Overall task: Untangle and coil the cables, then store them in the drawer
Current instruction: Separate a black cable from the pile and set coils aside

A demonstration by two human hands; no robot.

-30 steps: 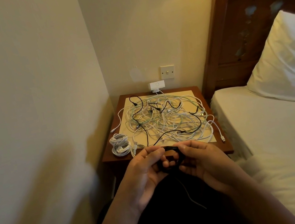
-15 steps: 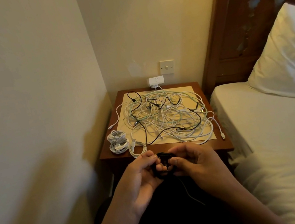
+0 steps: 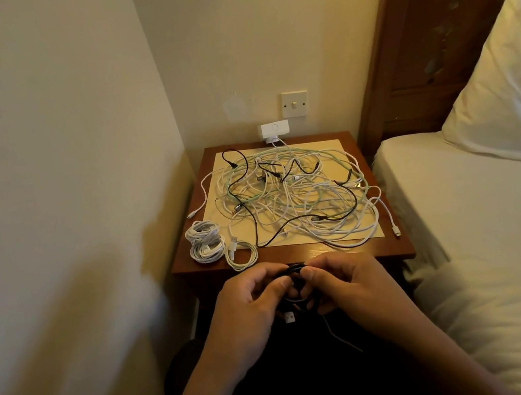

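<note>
A tangle of white, pale green and black cables [image 3: 297, 196] covers the bedside table [image 3: 396, 244]. Three coiled white cables [image 3: 206, 243] lie at the table's front left corner. Just in front of the table edge, my left hand [image 3: 254, 306] and my right hand [image 3: 348, 286] both pinch a small coil of black cable [image 3: 296, 281]. A white plug [image 3: 289, 317] sticks out below my left thumb, and a thin loose end hangs down over my dark lap. The drawer is hidden behind my hands.
A cream wall closes off the left side. A bed with a white sheet [image 3: 494, 225] and pillow [image 3: 518, 89] lies right of the table, under a wooden headboard. A white charger [image 3: 274, 129] and a wall switch [image 3: 294, 103] sit behind the table.
The hands have kept working the black coil, fingers shifting around it. The white plug now shows under my left thumb. The view has tipped down a little.
</note>
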